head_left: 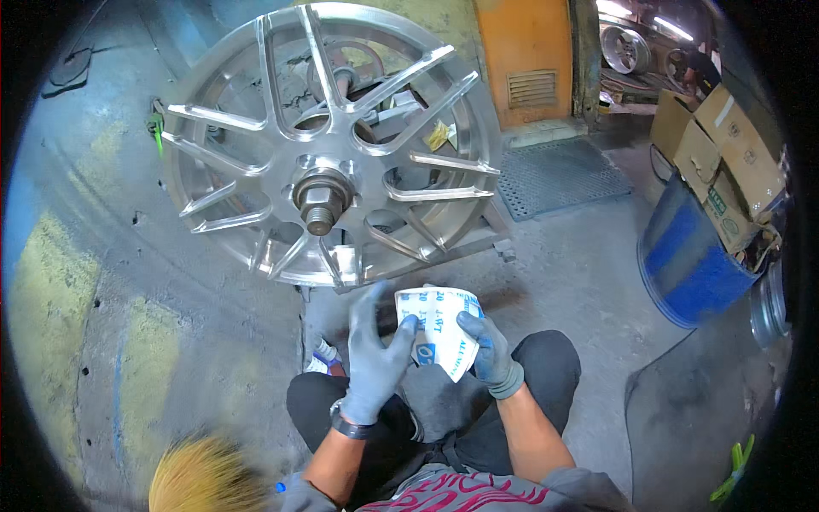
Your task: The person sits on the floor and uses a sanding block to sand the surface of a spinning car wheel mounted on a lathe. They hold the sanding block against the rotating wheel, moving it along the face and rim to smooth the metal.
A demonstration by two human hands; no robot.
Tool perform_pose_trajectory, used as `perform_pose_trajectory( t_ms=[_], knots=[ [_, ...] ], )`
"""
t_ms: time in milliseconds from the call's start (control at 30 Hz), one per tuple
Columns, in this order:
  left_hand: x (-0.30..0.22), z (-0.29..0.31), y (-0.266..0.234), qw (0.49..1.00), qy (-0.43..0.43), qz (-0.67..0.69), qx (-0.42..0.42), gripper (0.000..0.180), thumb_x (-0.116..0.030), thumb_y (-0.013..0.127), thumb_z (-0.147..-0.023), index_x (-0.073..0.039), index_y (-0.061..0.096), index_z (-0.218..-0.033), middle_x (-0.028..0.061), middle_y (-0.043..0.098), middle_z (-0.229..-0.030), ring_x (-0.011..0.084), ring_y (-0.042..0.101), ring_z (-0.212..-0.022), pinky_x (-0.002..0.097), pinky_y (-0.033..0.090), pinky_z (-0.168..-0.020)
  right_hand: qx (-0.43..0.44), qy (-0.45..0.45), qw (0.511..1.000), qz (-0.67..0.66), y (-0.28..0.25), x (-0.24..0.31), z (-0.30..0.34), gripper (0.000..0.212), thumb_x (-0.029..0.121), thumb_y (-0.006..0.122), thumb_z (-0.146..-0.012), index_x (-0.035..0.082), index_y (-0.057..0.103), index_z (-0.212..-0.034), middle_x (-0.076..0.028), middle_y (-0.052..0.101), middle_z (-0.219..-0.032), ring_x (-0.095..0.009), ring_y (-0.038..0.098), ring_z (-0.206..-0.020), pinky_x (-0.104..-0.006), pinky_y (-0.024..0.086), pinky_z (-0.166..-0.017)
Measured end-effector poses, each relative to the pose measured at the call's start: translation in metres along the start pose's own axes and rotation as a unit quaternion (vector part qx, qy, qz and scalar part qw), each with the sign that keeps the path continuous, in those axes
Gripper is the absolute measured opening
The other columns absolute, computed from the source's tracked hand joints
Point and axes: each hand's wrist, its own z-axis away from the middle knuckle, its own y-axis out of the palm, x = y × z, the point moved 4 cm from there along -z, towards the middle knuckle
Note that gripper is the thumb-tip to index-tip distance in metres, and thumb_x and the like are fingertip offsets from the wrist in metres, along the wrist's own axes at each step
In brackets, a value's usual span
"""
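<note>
In my gloved right hand [491, 352] is a folded piece of sandpaper [444, 328], white-backed with blue print. The right thumb presses on its front; the fingers behind it are hidden. My gloved left hand [375, 352] is just left of the sandpaper, fingers stretched up and apart and somewhat blurred. Its thumb tip overlaps the paper's left edge; whether it touches I cannot tell. Beyond both hands stands a bare metal wheel rim [358, 162] with many split spokes. A large nut on a threaded shaft [321, 203] sits at its hub.
At right stands a blue drum [695, 247] topped with cardboard boxes [729, 154]. A perforated mat [559, 179] lies before an orange door [525, 55]. Yellow bristles [205, 478] show at lower left. A person [704, 72] is in the far room, near another rim [625, 49].
</note>
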Motion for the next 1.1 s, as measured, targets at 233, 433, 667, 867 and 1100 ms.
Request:
perform_pose_trajectory(
  t_ms=[233,433,667,867,1100],
  knots=[
    [0.035,0.011,0.015,0.944,-0.124,0.206,0.226,0.036,-0.027,0.056,-0.107,0.003,0.063,-0.127,0.0034,0.070,-0.107,0.0067,0.057,-0.094,0.0270,0.049,-0.082,-0.111,-0.050,0.986,0.114,-0.002,0.004,-0.011,0.039,0.026,0.060,-0.105,-0.005,0.059,-0.128,-0.006,0.068,-0.111,-0.010,0.062,-0.095,-0.0265,0.050,-0.082],
    [0.055,-0.012,0.004,0.933,-0.170,0.278,0.151,0.036,-0.024,0.057,-0.106,0.005,0.061,-0.127,0.0042,0.069,-0.107,0.0079,0.059,-0.098,0.0272,0.050,-0.085,-0.140,-0.062,0.957,0.245,0.000,0.003,-0.011,0.035,0.009,0.066,-0.101,-0.007,0.057,-0.131,-0.006,0.067,-0.108,-0.008,0.061,-0.093,-0.0223,0.049,-0.079],
    [0.049,-0.039,0.000,0.899,-0.146,0.367,0.189,0.061,-0.013,0.064,-0.097,0.003,0.040,-0.151,0.0121,0.055,-0.137,0.0174,0.054,-0.124,0.0323,0.043,-0.108,-0.197,-0.046,0.914,0.352,0.007,0.008,-0.002,0.029,0.005,0.064,-0.101,-0.007,0.060,-0.127,-0.005,0.071,-0.100,-0.006,0.063,-0.087,-0.0221,0.051,-0.079],
    [0.078,-0.039,0.013,0.919,-0.117,0.349,0.142,0.044,-0.006,0.059,-0.097,0.004,0.052,-0.139,0.0094,0.059,-0.128,0.0140,0.056,-0.116,0.0297,0.046,-0.101,-0.078,-0.117,0.939,0.314,0.014,0.007,0.000,0.070,0.006,0.078,-0.091,-0.002,0.043,-0.151,-0.014,0.064,-0.125,-0.011,0.064,-0.101,-0.0257,0.053,-0.084],
    [0.094,-0.035,0.020,0.897,-0.193,0.382,0.115,0.031,-0.004,0.057,-0.098,0.000,0.057,-0.129,0.0041,0.061,-0.111,0.0078,0.058,-0.097,0.0253,0.050,-0.084,-0.046,-0.094,0.894,0.436,0.000,0.000,0.002,0.071,0.001,0.078,-0.088,-0.004,0.045,-0.150,-0.014,0.066,-0.126,-0.015,0.064,-0.110,-0.0290,0.052,-0.092]
  ],
)
